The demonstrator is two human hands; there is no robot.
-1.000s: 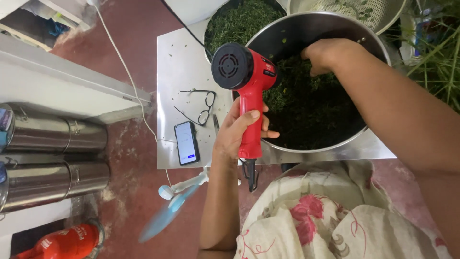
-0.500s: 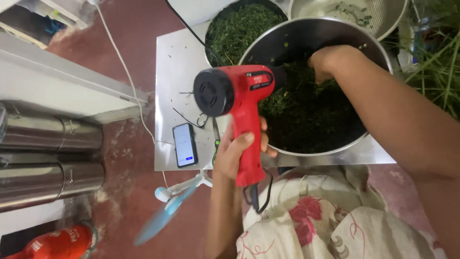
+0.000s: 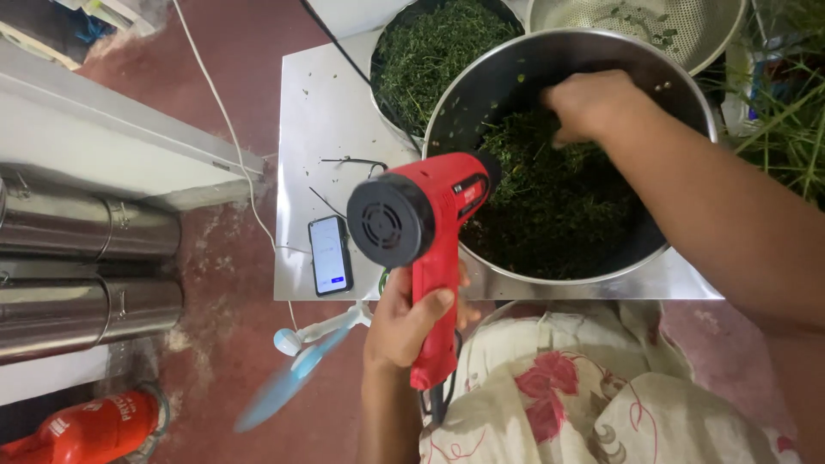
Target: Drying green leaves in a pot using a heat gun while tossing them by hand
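Gripping a red heat gun (image 3: 430, 232) by its handle, the left hand (image 3: 411, 322) has its fingers wrapped tight around the grip, nozzle aimed into the big steel pot (image 3: 550, 60) that sits on a white tabletop (image 3: 331, 112). The right hand (image 3: 593, 103) is down inside that pot, fingers curled into the dark chopped green leaves (image 3: 559, 198), looks like it's grabbing a clump of them. A second bowl of greens (image 3: 430, 51) sits just behind the pot, and a perforated metal colander (image 3: 662, 21) is at the top edge. On the table beside the pot there's a smartphone (image 3: 329, 254) with its screen lit and a pair of glasses (image 3: 357, 167). My worry, honestly: the nozzle is really close to the pot rim and points toward the bare hand in the leaves, so hot air could burn the fingers if it swings a bit further in. The gun's cord (image 3: 443, 399) hangs down by the floral cloth (image 3: 601, 387) on the lap, so it could snag there and jerk the gun. Phone's near the heat too.
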